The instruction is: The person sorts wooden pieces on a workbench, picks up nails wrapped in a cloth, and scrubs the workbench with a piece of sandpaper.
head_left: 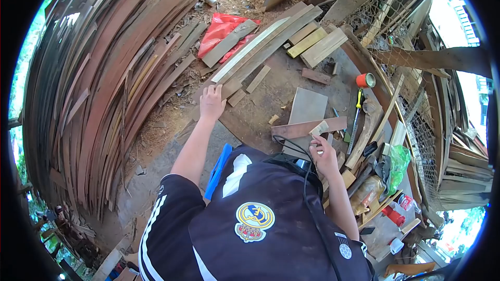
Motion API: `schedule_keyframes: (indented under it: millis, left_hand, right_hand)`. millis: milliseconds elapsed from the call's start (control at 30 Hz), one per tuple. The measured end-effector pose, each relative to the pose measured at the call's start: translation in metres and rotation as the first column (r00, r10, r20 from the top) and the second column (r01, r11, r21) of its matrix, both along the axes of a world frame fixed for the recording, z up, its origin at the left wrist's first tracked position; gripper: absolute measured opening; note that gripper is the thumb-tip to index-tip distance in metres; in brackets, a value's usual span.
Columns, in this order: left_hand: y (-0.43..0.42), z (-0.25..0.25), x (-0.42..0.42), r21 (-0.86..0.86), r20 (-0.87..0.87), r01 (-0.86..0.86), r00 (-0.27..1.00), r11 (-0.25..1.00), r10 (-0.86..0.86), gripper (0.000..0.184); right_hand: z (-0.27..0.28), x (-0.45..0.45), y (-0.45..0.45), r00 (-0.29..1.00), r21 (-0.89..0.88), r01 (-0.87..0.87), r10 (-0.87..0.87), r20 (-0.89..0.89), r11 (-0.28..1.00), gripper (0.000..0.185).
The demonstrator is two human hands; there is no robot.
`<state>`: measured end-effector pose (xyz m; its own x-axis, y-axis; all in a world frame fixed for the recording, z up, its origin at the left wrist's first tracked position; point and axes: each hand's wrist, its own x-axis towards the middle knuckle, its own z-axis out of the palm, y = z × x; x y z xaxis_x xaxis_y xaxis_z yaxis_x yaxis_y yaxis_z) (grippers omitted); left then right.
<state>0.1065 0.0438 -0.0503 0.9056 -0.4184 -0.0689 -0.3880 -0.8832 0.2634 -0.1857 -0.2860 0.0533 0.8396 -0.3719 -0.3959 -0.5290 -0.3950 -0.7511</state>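
My left hand (212, 104) reaches forward to the near-left edge of the workbench. Its fingers lie flat against the end of a short brown wood piece (230, 89), and no grip on it shows. On the right, my right hand (324, 155) has its fingers drawn together in a pinch. Something small and pale is at the fingertips, too small to name. Just beyond them a small light wood block (319, 128) rests on a reddish-brown board (294, 129). Behind that board lies a flat grey panel (309, 106). A black cable (307, 197) runs past my right wrist.
Long planks (104, 88) are stacked at left. An orange tin (365, 80), a yellow-handled screwdriver (359, 98) and a green plastic bag (399, 164) lie at right. Boards (323, 49) and a red plastic sheet (219, 28) are at the far side. Wire mesh (416, 98) borders the right.
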Motion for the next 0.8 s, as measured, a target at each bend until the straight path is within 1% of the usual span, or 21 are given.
schedule_keyframes:
  millis: [67,267,367,467,567,800]
  left_hand:
    - [-0.001,-0.004,-0.001,0.006,0.019,-0.017,1.0,1.0,0.017,0.062]
    - [-0.003,-0.005,0.002,-0.028,0.002,-0.047,0.999,0.999,0.047,0.058]
    - [-0.003,-0.006,0.003,-0.039,0.011,-0.045,0.999,0.998,0.045,0.058]
    - [-0.004,-0.005,0.002,-0.047,0.003,-0.063,0.998,0.997,0.063,0.058]
    - [-0.004,-0.009,0.002,-0.069,0.022,-0.057,0.998,0.996,0.059,0.059]
    - [-0.005,-0.012,0.003,-0.071,0.056,-0.049,0.997,0.996,0.053,0.059]
  right_hand:
    - [-0.002,-0.002,-0.002,1.0,-0.013,-0.009,0.009,-0.005,1.0,0.049]
    - [-0.003,-0.006,0.0,1.0,-0.031,-0.018,0.017,-0.023,0.999,0.042]
    - [-0.004,-0.007,0.002,1.0,-0.005,-0.007,0.006,-0.024,1.0,0.04]
    - [-0.007,-0.011,0.0,1.0,-0.002,-0.006,0.006,-0.007,1.0,0.038]
    - [-0.004,-0.012,-0.002,0.999,-0.003,-0.003,0.002,-0.042,1.0,0.037]
    - [-0.007,-0.022,-0.002,1.0,-0.006,0.016,-0.016,-0.025,1.0,0.035]
